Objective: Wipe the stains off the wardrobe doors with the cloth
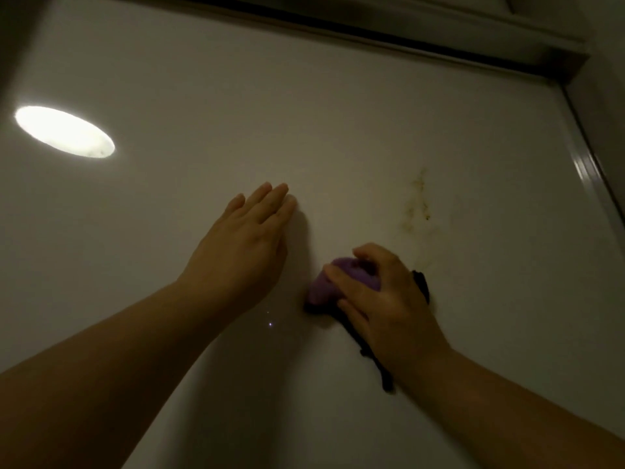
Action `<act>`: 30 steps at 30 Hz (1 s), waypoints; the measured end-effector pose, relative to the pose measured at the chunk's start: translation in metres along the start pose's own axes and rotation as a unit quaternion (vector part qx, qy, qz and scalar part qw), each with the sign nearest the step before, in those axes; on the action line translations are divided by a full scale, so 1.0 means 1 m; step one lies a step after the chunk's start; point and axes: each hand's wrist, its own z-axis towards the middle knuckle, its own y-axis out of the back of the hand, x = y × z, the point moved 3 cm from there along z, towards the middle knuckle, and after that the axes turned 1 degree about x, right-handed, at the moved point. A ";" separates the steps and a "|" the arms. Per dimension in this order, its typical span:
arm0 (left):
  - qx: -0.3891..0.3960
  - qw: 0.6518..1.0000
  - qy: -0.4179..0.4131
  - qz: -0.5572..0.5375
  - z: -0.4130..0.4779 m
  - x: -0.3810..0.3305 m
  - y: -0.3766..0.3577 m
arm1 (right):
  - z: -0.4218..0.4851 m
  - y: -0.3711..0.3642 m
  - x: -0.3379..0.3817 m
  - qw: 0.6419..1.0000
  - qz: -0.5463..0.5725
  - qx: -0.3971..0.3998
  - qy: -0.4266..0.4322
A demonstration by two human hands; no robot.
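A glossy white wardrobe door (338, 113) fills the view. A yellowish-brown stain (416, 206) runs down it at the right of centre. My right hand (382, 292) grips a bunched purple cloth (326, 282) and holds it against the door, just below and left of the stain. A dark part of the cloth hangs down under the hand. My left hand (250, 238) lies flat on the door with straight fingers, left of the cloth.
A metal frame (590, 170) edges the door at the right, and a dark rail (338, 27) runs along the top. A bright oval reflection of a lamp (64, 132) shines at the upper left of the door.
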 end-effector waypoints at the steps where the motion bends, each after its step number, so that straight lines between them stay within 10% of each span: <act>1: 0.003 1.000 -0.002 -0.002 0.000 -0.003 -0.001 | -0.008 0.004 -0.006 1.000 -0.008 0.004 0.011; 10: 0.006 1.000 -0.008 -0.016 0.014 -0.021 -0.016 | 0.043 0.002 -0.077 0.984 -0.015 -0.057 -0.169; 17: -0.007 1.000 -0.013 -0.008 0.022 -0.032 -0.030 | -0.018 0.004 -0.010 1.000 -0.014 0.021 0.013; 25: -0.032 0.999 -0.030 0.020 0.032 -0.041 -0.032 | 0.025 0.022 -0.099 0.986 -0.001 -0.033 -0.161; 30: -0.037 0.998 -0.026 0.038 0.038 -0.043 -0.038 | 0.039 0.006 -0.074 0.992 -0.001 -0.068 -0.108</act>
